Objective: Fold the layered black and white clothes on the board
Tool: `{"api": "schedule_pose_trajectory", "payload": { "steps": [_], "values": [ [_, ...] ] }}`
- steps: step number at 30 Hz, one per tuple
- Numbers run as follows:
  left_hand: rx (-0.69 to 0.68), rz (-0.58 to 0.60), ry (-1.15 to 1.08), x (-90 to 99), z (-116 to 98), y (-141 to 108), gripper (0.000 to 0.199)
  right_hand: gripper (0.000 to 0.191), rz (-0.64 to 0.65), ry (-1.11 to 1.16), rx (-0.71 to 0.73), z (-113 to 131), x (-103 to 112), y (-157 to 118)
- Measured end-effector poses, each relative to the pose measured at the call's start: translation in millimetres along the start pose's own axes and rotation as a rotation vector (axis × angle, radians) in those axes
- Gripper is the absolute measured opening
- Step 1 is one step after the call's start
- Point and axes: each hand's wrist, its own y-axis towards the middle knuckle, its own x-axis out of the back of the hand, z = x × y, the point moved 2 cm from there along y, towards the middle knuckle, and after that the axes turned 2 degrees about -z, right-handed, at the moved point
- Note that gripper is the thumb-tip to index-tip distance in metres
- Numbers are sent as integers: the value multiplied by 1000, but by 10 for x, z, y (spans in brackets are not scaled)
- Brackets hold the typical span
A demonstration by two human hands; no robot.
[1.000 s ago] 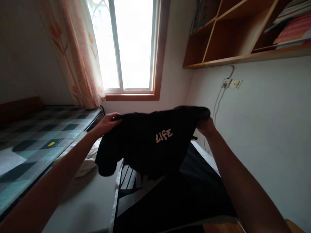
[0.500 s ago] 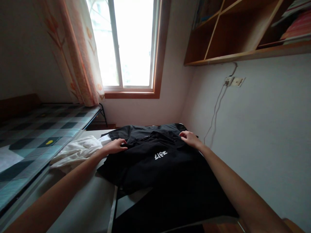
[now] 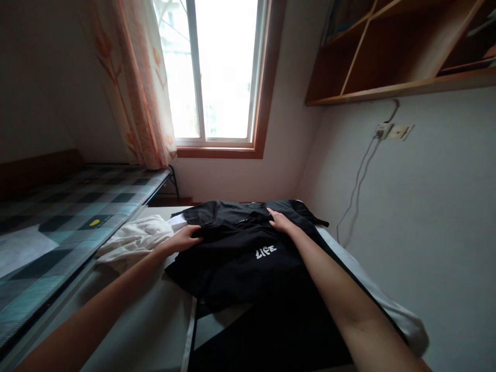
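Head view. Black fabric T-shirt with white lettering: laid out in front of and below the brown-framed window; visible spread longest crosswise, roughly parallel to the window, gathered edge facing it. Left hand: thumb and fingers pinching the T-shirt's edge. Right hand: fingers parted at that edge; hold cannot be told. Dark grey garment: nearer the window. Crumpled white cloth: below the window, leftward.

Black shirt, lower right edge indistinct
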Motion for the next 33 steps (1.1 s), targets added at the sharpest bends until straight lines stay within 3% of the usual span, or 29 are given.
{"api": "schedule_pose_trajectory", "payload": {
  "steps": [3, 7, 9, 11, 13, 15, 17, 19, 23, 26, 28, 33],
  "values": [
    [-14, -43, -37, 14, -26, -22, 18, 65, -18, -28, -34, -9, 21, -16],
    [82, -45, -55, 64, 15, -43, 23, 35, -28, -40, -40, -56, 220, -108],
    [109, 44, -37, 94, 36, -42, 23, 24, -16, 23, -17, -122, 393, -183],
    [109, 221, -24, 107, 47, -21, 22, 18, 24, 139, 1, -221, 590, -265],
    [85, 311, -20, 124, 44, 36, 24, 22, 73, 206, -14, -334, 788, -334],
    [41, 228, -15, 161, 20, 146, 27, 27, 51, 233, -40, -428, 983, -371],
    [-11, 57, 7, 216, -39, 294, 28, 27, -21, 215, -50, -469, 1159, -369],
    [-66, -100, 66, 278, -146, 465, 28, 25, -149, 149, -98, -457, 1309, -329],
    [-122, -348, 286, 420, -448, 817, 30, 28, -467, 3, -349, -347, 1476, -139],
    [11, -491, 486, 501, -573, 1045, 35, 31, -595, 2, -432, -269, 1406, 124],
    [122, -521, 595, 518, -537, 1172, 37, 31, -582, 53, -426, -250, 1241, 337],
    [258, -330, 647, 441, -60, 1384, 28, 54, -312, 71, -378, -280, 530, 717]
  ]
}}
